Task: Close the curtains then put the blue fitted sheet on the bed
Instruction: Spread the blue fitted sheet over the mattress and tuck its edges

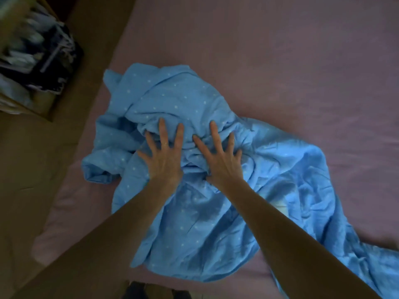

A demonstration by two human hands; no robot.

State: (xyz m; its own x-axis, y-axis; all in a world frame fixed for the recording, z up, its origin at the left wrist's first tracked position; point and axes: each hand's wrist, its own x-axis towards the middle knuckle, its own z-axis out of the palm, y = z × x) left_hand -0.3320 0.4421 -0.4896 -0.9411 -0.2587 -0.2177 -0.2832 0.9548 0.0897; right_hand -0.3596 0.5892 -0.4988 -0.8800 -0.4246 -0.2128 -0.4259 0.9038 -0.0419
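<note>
Blue sheet [194, 190] is bunched in a heap on the pink bed [302, 61]. Left hand [164, 152] and right hand [218, 156] press on it, fingers spread, probably hunting for a corner to unfold.

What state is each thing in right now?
bed: covered in pink.
blue fitted sheet: crumpled in a heap on the bed, not spread.
left hand: fingers spread, pressing the heap.
right hand: fingers spread, pressing the heap.
box: open, contents blurred.
</note>
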